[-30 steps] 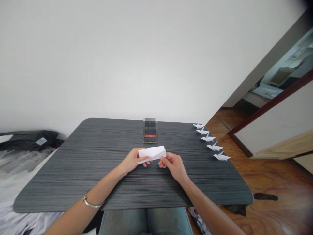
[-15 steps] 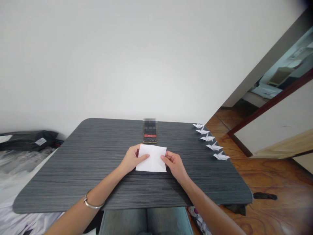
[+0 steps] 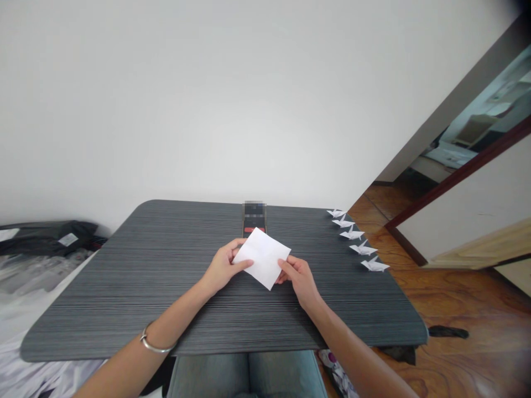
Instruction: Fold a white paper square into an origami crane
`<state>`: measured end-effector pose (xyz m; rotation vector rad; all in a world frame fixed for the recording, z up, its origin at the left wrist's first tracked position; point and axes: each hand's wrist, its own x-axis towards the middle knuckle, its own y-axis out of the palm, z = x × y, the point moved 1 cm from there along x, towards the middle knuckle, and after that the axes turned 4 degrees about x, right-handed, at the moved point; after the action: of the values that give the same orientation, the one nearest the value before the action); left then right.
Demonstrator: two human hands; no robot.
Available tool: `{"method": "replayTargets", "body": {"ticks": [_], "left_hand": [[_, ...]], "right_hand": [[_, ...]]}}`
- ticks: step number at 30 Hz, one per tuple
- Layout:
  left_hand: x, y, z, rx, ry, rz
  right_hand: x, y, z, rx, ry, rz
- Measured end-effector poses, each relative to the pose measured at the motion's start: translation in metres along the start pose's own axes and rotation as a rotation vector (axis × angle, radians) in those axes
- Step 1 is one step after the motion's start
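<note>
The left hand [image 3: 223, 268] and the right hand [image 3: 302, 282] pinch a white square of paper [image 3: 265, 258] between them, thumbs on top, one at its left side and one at its right. The paper is over the middle of the desk [image 3: 145, 276], turned cornerwise, its far corner hiding the lower part of a phone [image 3: 254, 213]. Five folded paper birds [image 3: 352, 235] stand in a row along the right edge.

One sheet of paper [image 3: 265, 254], white, unmarked and roughly square, was spread almost flat and turned cornerwise, one point aimed away and one nearward, its sides pinched by left hand [image 3: 224, 266] and right hand [image 3: 299, 276] over the dark tabletop [image 3: 145, 276].
</note>
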<state>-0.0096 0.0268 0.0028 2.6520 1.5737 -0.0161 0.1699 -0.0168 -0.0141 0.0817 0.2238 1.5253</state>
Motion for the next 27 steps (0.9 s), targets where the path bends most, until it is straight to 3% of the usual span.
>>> {"method": "replayTargets", "body": {"ticks": [4,10,13,17,27], "left_hand": [[0.0,-0.004,-0.001,0.063,0.027,-0.094],[0.0,-0.006,-0.003,0.261,0.098,-0.161],[-0.001,-0.007,-0.007,0.339,0.19,-0.191],[-0.001,-0.01,-0.006,0.381,0.254,-0.225],[-0.001,-0.01,-0.004,0.413,0.361,-0.263]], "right_hand": [[0.0,0.0,-0.001,-0.032,0.012,0.014],[-0.001,-0.004,0.001,-0.009,-0.128,-0.1],[-0.003,-0.003,0.003,0.049,-0.123,-0.042],[-0.004,-0.003,0.004,0.142,-0.14,0.029],[-0.003,0.001,0.006,0.082,-0.162,-0.045]]}}
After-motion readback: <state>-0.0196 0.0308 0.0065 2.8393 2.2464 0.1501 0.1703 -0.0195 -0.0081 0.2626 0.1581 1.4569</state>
